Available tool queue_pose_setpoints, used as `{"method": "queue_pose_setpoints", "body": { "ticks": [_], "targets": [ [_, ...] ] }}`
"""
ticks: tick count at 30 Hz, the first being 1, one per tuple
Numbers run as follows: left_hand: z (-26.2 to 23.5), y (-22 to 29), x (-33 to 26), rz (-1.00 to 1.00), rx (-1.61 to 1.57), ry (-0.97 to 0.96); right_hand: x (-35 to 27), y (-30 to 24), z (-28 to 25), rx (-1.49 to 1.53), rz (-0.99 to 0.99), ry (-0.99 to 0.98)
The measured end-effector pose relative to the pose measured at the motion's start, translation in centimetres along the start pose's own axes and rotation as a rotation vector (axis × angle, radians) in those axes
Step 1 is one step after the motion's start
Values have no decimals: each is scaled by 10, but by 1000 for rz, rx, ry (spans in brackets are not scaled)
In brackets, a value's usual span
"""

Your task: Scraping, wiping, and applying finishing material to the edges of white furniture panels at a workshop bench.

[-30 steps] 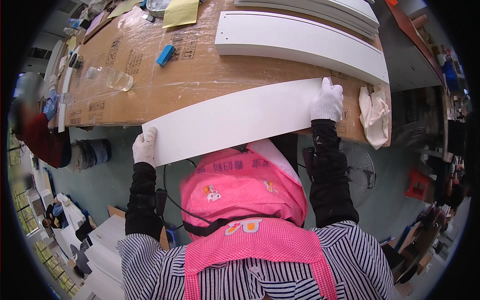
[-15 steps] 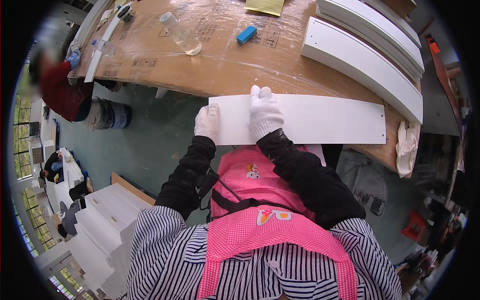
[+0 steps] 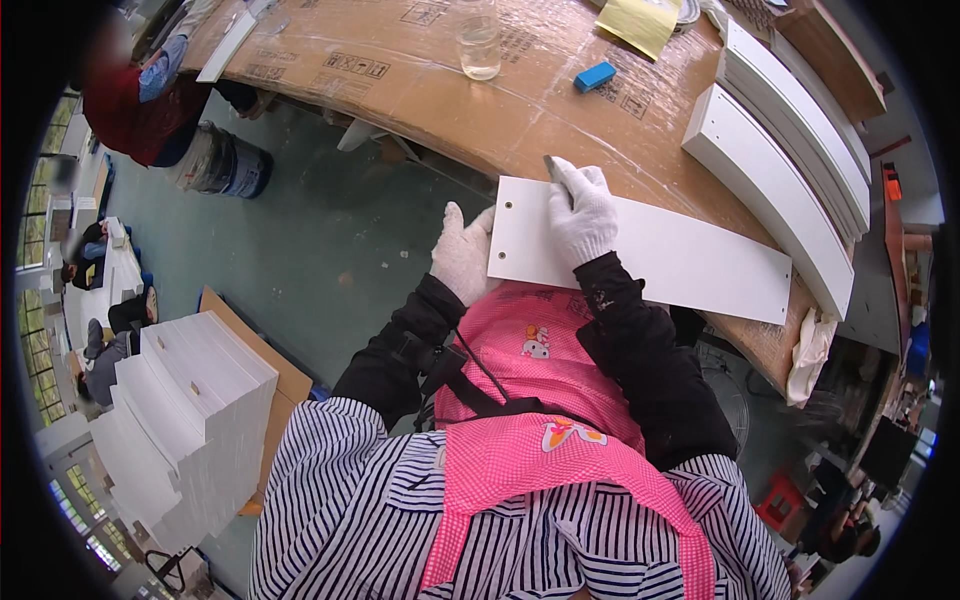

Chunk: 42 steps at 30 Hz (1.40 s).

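A long white board point(image 3: 690, 245) lies partly on the wrapped work table, its left end over the near edge. Screw holes show near both ends. My gloved left hand point(image 3: 463, 255) is at that left end, thumb raised, fingers passing behind the board and partly hidden. Above the board's face, toward its left end, my gloved right hand point(image 3: 582, 215) is closed on a small flat grey piece point(image 3: 550, 168). Only the tip of this piece sticks out, so its kind is unclear.
Stacked white curved boards point(image 3: 770, 190) occupy the table's right side. A blue block point(image 3: 594, 77), a bottle of clear liquid point(image 3: 478, 45) and yellow paper point(image 3: 640, 25) sit farther back. A cloth point(image 3: 808, 355) hangs at the right corner. White panels point(image 3: 190, 400) are stacked at lower left; a person sits near a bucket point(image 3: 228, 165).
The view has shifted left, and the board now slants down to the right. My left hand has loosened its edge hold and moved behind the end. The grey piece now shows in my right hand.
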State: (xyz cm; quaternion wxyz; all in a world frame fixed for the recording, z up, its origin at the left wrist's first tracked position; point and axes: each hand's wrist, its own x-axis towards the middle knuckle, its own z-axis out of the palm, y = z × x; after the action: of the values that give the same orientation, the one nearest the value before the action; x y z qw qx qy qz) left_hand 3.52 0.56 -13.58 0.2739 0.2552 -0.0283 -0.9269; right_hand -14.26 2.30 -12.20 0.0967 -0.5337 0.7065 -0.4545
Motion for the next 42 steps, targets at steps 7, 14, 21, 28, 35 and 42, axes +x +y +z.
{"method": "queue_pose_setpoints", "body": {
  "ticks": [7, 14, 21, 28, 35, 42],
  "targets": [
    [-3, -28, -10, -96, -426, -156, 8, -1, 13, -135, -325, -292],
    [-1, -18, -9, -116, -322, -99, -8, -7, -13, -140, -551, -514],
    [-10, -15, -1, -156, -376, -212, -7, -13, -26, 210, -254, -518],
    [-10, -14, -2, -131, -496, -205, -19, -3, -32, 12, -659, -746],
    [-10, -8, 1, -181, -240, -249, -42, 39, -121, -18, -83, -297],
    [-1, -21, 22, -275, -232, -199, -106, 153, -266, -799, 260, 322]
  ]
}}
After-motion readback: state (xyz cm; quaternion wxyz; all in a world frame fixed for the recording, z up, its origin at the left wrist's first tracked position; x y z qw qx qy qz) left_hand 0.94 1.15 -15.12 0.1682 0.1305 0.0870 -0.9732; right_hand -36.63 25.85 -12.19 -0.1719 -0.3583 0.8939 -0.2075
